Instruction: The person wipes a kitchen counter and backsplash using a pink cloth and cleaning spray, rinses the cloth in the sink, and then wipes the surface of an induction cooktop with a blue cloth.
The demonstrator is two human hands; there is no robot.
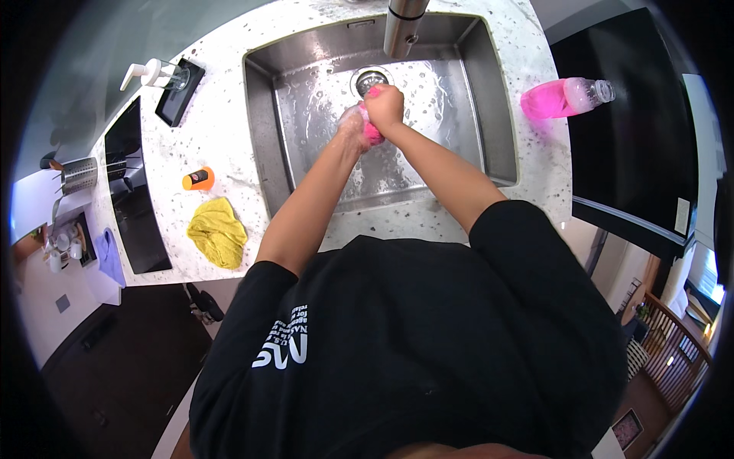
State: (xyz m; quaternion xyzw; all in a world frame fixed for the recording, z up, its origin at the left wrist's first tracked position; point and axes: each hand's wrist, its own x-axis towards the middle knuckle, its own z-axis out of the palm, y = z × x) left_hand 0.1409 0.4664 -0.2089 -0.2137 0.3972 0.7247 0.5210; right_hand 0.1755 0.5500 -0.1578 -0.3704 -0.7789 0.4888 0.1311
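Over the steel sink basin (424, 155), my two hands meet just below the drain (371, 80). My right hand (387, 106) is closed in a fist around a soft pink sponge or cloth (374, 135). Some of the pink shows under that hand, and a small bit shows at its top. My left hand (351, 119) is wet with white suds and presses against the pink thing from the left. Its fingers are mostly hidden behind the right hand. The steel faucet (404, 28) hangs over the basin's far side. Water drops and suds coat the sink floor.
Left of the sink lie a crumpled yellow cloth (218, 232) and an orange cup-like container (199, 179). A pump dispenser (172, 76) stands on a black tray (182, 94), near a black cooktop (137, 218). A bottle of pink liquid (553, 98) stands at the right counter edge.
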